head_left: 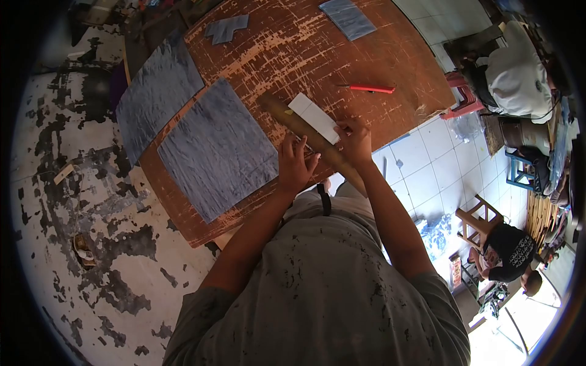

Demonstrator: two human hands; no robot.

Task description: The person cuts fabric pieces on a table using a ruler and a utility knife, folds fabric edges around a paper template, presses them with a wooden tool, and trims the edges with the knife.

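A long brownish-yellow ruler (312, 135) lies slanted across the near edge of the scratched brown table (293, 67), partly over a white card (314, 116). My left hand (296, 161) rests at the ruler's left side with its fingers spread. On the other side, my right hand (355, 139) pinches the lower right end of the white card beside the ruler. Beyond my hands lies a red cutter (371, 89), its thin tip pointing left. A large grey streaked sheet (217, 149) is flat on the table left of my left hand.
Another grey sheet (160, 94) lies further left. Two smaller grey pieces, one notched (226, 28) and one rectangular (348, 19), are at the table's far side. A person in black (510, 251) sits by a wooden stool (479, 221) at the right.
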